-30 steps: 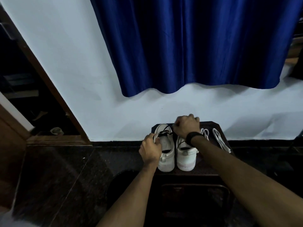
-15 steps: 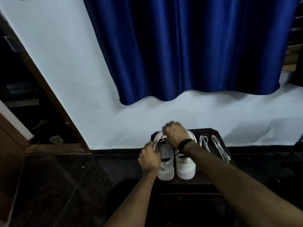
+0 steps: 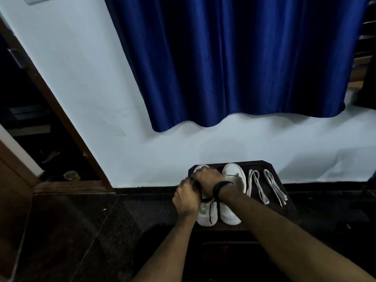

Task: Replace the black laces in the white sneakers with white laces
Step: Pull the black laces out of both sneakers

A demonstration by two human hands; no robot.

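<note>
Both sets of fingers are curled and meet low centre of frame over the left sneaker. The left hand grips at the shoe's near-left side, probably steadying it or pinching the black lace; the right hand crosses over from the right and closes on the upper eyelet area, likely pulling lace out. What each fingertip actually holds can't be seen, since the knuckles face the camera. A loose black lace end trails down the tongue toward the heel, so unlacing looks underway, not finished. The right sneaker sits just beside it, partly under the right wrist; whether it has any black lace is hard to tell. Two white laces lie folded further right on the dark stool, well apart from the hands, apparently staged for later. The stool's near edge blends into the dark floor, and the left shoe's toe is hidden by the right hand. A blue curtain fills the upper frame.
</note>
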